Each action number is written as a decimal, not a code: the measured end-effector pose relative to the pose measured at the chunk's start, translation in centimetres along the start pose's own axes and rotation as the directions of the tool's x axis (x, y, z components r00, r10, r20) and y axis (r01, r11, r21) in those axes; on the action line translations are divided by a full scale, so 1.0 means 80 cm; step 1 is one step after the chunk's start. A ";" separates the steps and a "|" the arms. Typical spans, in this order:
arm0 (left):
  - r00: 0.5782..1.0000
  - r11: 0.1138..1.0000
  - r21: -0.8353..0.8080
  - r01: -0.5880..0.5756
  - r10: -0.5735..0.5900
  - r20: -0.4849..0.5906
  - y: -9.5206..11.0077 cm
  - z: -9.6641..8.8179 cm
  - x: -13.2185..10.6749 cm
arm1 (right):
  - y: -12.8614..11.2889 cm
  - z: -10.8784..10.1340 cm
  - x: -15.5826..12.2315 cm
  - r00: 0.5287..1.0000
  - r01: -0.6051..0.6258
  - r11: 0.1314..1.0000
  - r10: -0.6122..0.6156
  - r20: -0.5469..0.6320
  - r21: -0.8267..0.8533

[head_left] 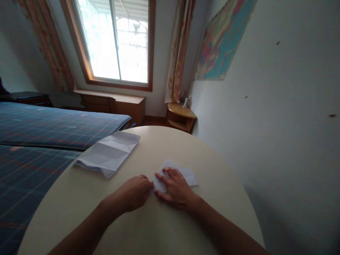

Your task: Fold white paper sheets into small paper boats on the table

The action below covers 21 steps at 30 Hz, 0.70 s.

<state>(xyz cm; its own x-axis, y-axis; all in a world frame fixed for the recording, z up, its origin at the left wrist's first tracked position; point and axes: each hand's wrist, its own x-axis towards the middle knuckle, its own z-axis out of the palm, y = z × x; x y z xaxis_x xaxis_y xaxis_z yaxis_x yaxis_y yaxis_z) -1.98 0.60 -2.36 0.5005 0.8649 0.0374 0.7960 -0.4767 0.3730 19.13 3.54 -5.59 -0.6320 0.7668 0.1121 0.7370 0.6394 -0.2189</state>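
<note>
A folded piece of white paper (188, 176) lies on the round cream table (154, 233) in front of me. My right hand (174, 187) rests on top of it with the fingers spread, covering its middle. My left hand (138, 191) is closed at the paper's left corner, thumb and fingers pinching the tip. Part of the paper under my right palm is hidden. Up and to the left lies a larger stack of creased white paper (110, 152), apart from both hands.
A bed with a blue plaid mattress (63, 124) borders the table on the left. Beyond the table are a low wooden desk (130, 102), a corner shelf (182, 111) and a window (119, 42). A white wall (278, 148) with a map (223, 42) runs along the right.
</note>
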 end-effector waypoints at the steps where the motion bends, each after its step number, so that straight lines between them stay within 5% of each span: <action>1: 1.000 1.000 0.013 -0.014 0.014 -0.001 -0.002 -0.002 0.002 | 0.001 0.001 0.000 1.000 -0.005 1.000 0.005 0.005 0.003; 7: 0.989 0.990 -0.019 -0.139 0.138 -0.057 -0.011 0.006 0.021 | 0.015 0.002 0.003 0.998 -0.039 0.999 0.038 0.059 0.018; 13: 0.997 0.991 0.116 -0.072 0.073 0.002 0.003 0.014 0.021 | 0.018 -0.001 0.004 0.995 -0.084 0.996 0.082 0.061 0.032; 21: 0.999 0.957 0.289 0.026 -0.033 0.018 0.024 -0.005 0.013 | 0.019 0.002 0.004 0.992 -0.098 0.994 0.095 0.078 0.036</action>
<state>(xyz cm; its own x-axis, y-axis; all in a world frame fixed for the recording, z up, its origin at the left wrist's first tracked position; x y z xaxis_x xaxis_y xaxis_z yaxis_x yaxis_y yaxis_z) -0.06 0.62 -1.20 0.4804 0.8770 0.0081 0.8731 -0.4791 0.0902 20.01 4.77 -6.02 -0.5755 0.8176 0.0151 0.7865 0.5585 -0.2638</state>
